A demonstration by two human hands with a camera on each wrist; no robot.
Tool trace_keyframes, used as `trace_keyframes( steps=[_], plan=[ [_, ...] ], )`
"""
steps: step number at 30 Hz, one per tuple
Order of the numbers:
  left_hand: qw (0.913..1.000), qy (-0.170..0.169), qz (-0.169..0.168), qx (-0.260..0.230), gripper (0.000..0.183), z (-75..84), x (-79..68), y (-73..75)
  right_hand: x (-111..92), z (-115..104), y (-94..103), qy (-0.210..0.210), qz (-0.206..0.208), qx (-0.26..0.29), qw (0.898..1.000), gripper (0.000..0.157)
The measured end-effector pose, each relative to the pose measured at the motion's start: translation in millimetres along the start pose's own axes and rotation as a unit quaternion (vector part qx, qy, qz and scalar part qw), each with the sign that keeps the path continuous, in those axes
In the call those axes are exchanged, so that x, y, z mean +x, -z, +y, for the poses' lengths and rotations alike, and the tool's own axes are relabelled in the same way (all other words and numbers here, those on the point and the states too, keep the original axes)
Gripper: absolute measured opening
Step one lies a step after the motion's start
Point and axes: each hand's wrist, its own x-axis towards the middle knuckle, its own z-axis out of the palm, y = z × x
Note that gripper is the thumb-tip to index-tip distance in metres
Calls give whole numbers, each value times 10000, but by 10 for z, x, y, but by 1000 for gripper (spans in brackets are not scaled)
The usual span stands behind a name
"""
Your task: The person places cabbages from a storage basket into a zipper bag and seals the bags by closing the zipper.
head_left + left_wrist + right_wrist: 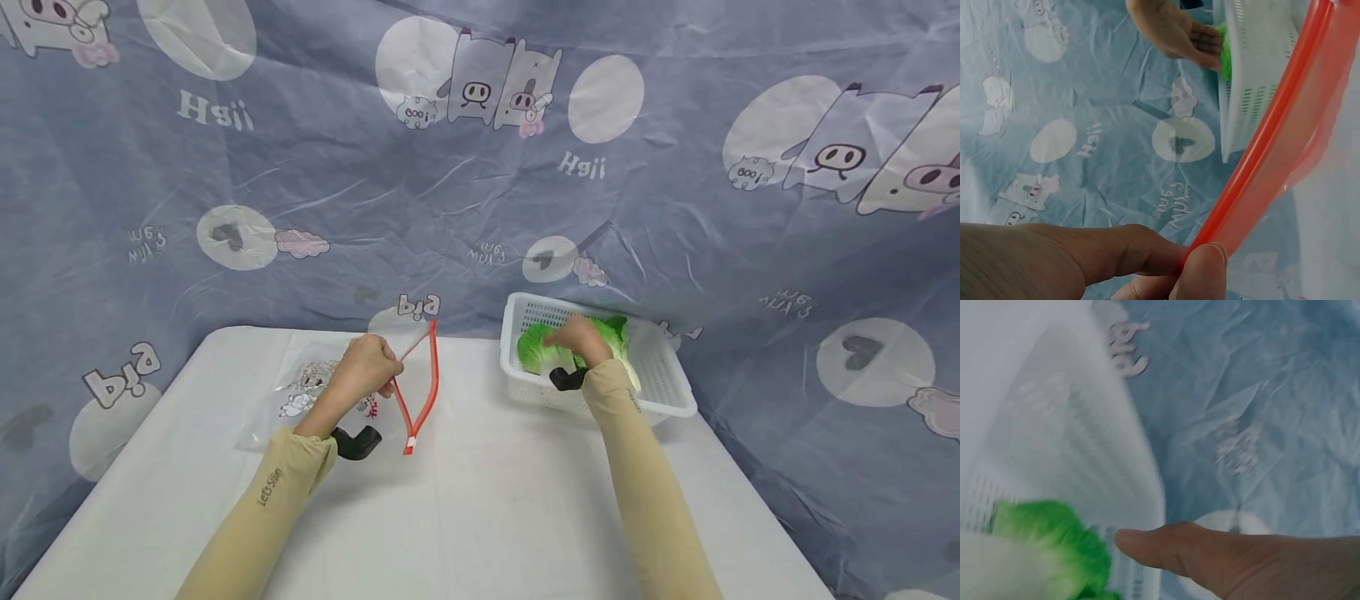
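Note:
A clear zipper bag (309,379) printed with cartoon figures lies at the left of the table, its red zip edge (433,375) raised and spread into a loop. My left hand (365,364) pinches that red edge between thumb and fingers, plain in the left wrist view. Over the white basket (678,379) is my right hand (585,340), thumb straight and apart from the leafy green vegetable (1054,544) beside it. Two green-and-white leafy vegetables, one to the left (538,350) and one to the right (617,337), sit in the basket. The right fingertips are partly hidden.
A white-covered table (480,517) carries the bag and basket. Behind it hangs a blue-grey cloth (450,217) with cartoon prints, close to the basket's far side. The basket has slotted walls and a raised rim.

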Motion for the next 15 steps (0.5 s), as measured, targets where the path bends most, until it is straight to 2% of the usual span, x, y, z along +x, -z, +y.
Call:
trace_keyframes(
  steps=[3,6,11,13,15],
  plan=[
    [10000,28,2,-37,13,4,-1,-4,94,94,-5,-362,-173,-329,9987,53],
    [10000,38,-25,-26,12,10,-3,-8,188,168,-10,-695,-520,-403,9954,55],
    [9999,92,-101,10,12,13,-11,-16,304,272,-27,-773,-1259,-661,9868,37],
    [9999,101,-105,-12,12,15,-14,-20,329,302,-40,-811,-1371,-666,9850,43],
    [9999,102,-106,-30,11,18,-17,-25,347,328,-53,-1045,-1348,-377,9846,47]
  ],
)
